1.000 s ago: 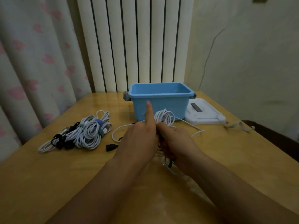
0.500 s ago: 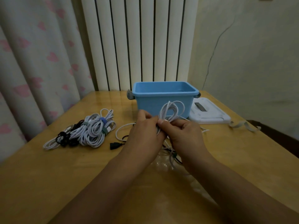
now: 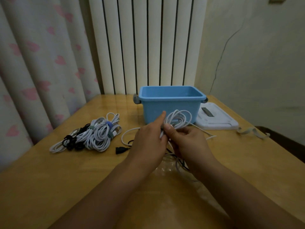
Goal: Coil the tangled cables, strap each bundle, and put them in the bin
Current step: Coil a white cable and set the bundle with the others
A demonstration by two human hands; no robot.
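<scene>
Wooden table point(image 3: 66, 179): blue bin point(image 3: 170, 111), white lid point(image 3: 216, 119), strapped cable bundles point(image 3: 97, 133).

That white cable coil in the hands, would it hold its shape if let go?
Probably not: the white cable coil shows no strap, and its loops already splay unevenly. It looks floppy, with loose tails trailing on the table. Likely light, since both hands pinch it easily.
</scene>
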